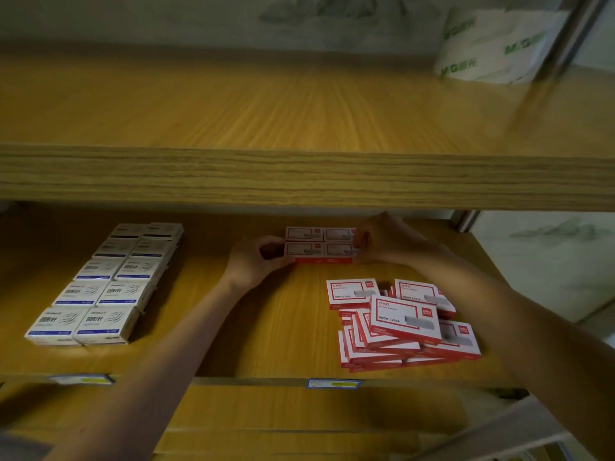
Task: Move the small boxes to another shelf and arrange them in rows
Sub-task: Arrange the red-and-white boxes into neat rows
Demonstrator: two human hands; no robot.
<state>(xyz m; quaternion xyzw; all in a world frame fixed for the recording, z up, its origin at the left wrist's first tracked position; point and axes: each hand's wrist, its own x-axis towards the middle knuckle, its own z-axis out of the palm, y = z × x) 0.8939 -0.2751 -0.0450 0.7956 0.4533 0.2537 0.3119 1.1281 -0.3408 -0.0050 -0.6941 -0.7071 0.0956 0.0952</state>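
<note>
On the middle shelf point(266, 327), taking the loose pile of red boxes point(406, 327) as the landmark, the scene reads from left to right as follows. Far to the left of the pile, near the shelf's left end, a block of blue-and-white boxes point(109, 281) already stands in two straight columns running from the front edge toward the back; these look finished, though whether they belong to the task I cannot tell.

Behind the pile and a little to its left, toward the back of the shelf, a small block of red boxes point(319, 244) is taking shape: four tops show, two across and two deep, edges touching. The left hand point(256, 261) presses its curled fingers against the block's left end, and the right hand point(382, 241) cups the right end, so both hands are closed narrowly onto the block, squaring it up rather than lifting it, as far as I can judge.

The pile itself sits near the front edge, right of centre, a jumble of tilted, overlapping boxes, none in line. Above it, the upper shelf point(299, 174) is bare but for a white plastic bag point(492, 48) at its far right corner.

By my reckoning the job is early: only one small block of red boxes is ordered, and most of them remain in the pile waiting to be laid in rows.
</note>
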